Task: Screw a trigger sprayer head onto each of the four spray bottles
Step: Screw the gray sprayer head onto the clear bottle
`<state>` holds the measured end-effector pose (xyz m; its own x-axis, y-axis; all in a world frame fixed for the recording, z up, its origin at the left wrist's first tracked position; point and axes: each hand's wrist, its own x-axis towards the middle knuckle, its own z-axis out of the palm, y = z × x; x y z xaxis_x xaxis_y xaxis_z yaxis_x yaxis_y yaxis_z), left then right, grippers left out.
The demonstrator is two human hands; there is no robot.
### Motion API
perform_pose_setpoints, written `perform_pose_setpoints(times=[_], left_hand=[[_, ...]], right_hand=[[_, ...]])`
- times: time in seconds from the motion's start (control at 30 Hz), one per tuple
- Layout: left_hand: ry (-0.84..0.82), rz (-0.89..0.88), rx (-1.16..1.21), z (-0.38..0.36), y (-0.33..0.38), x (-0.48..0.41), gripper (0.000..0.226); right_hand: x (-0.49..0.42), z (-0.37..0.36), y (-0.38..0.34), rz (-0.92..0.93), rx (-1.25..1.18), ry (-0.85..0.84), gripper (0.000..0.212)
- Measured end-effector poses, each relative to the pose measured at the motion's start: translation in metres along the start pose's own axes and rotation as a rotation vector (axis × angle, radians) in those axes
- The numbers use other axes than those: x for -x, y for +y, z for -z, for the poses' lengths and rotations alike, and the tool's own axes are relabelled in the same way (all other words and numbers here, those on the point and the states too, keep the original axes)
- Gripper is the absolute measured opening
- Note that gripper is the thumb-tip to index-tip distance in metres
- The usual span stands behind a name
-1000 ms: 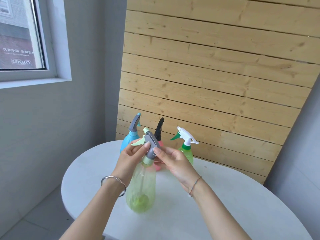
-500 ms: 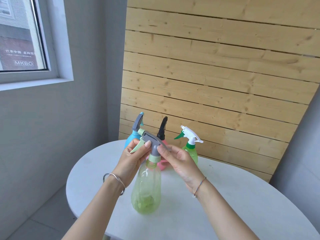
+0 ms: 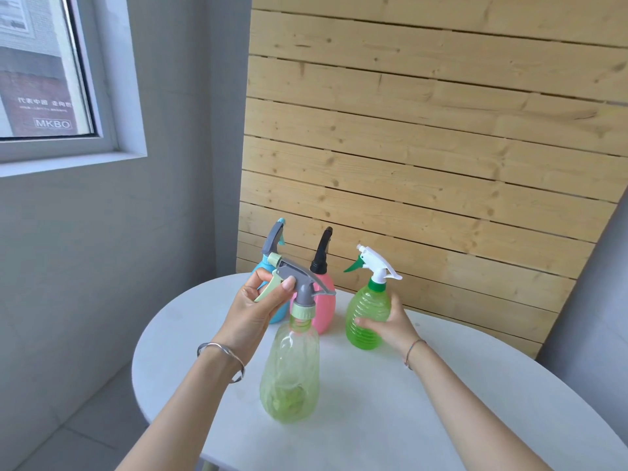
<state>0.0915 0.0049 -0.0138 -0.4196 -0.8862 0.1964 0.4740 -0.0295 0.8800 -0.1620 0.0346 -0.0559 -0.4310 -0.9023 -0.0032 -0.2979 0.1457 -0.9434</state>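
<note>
A pale green clear bottle (image 3: 290, 372) stands on the white table (image 3: 390, 402) in front of me. On its neck sits a grey sprayer head (image 3: 299, 283) with a light green trigger and collar. My left hand (image 3: 256, 309) grips that head at the trigger. Further right stands a bright green ribbed bottle (image 3: 367, 317) with a white sprayer head (image 3: 377, 265); my right hand (image 3: 390, 322) wraps its body. Behind stand a blue bottle (image 3: 275, 266) with a grey head and a pink bottle (image 3: 324, 307) with a black head.
A wooden slat panel (image 3: 424, 147) leans against the wall just behind the bottles. The round table's edge curves off at the left, with grey floor below. A window (image 3: 40, 73) is high on the left wall.
My right hand let go of the grey sprayer head and moved right onto the bright green ribbed bottle. My left hand stays on the grey head.
</note>
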Motion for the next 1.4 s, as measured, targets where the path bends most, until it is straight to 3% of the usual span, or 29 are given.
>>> perform_pose_setpoints(times=[0.23,0.6,0.77,0.83,0.9,0.93,1.0,1.07,1.13,1.3,1.4], left_hand=[[0.0,0.012,-0.021,0.002,-0.002,-0.005,0.025],[-0.002,0.003,-0.047,0.003,0.0,-0.005,0.038],[-0.028,-0.005,-0.051,0.003,-0.001,-0.004,0.038],[-0.028,-0.008,-0.046,0.002,0.0,-0.003,0.036],[-0.026,-0.01,-0.05,0.002,0.001,-0.002,0.036],[-0.031,-0.012,-0.052,0.001,0.001,-0.002,0.036],[-0.039,-0.016,-0.052,0.0,0.001,-0.001,0.034],[-0.048,-0.027,-0.043,0.001,0.001,-0.001,0.033],[-0.056,-0.04,-0.046,0.002,0.0,0.001,0.03],[-0.052,-0.066,-0.159,0.007,0.004,0.004,0.029],[-0.22,0.061,-0.343,0.022,0.005,0.01,0.045]], right_hand=[[0.009,-0.012,0.012,0.088,0.208,0.064,0.078],[0.003,-0.046,0.001,0.113,0.199,0.261,0.084],[0.013,-0.044,-0.003,0.101,0.273,0.252,0.096],[0.027,-0.041,-0.015,0.207,0.251,0.346,0.089],[0.049,-0.041,-0.036,0.443,0.052,0.458,0.065],[0.061,-0.041,-0.049,0.558,-0.058,0.441,0.055],[0.083,-0.044,-0.073,0.672,-0.221,0.228,0.042],[0.096,-0.054,-0.087,0.579,-0.358,-0.017,0.036],[0.1,-0.065,-0.091,0.396,-0.396,-0.142,0.039],[0.099,-0.07,-0.089,0.344,-0.337,-0.227,0.02],[0.097,-0.067,-0.086,0.376,-0.369,-0.246,0.023]])
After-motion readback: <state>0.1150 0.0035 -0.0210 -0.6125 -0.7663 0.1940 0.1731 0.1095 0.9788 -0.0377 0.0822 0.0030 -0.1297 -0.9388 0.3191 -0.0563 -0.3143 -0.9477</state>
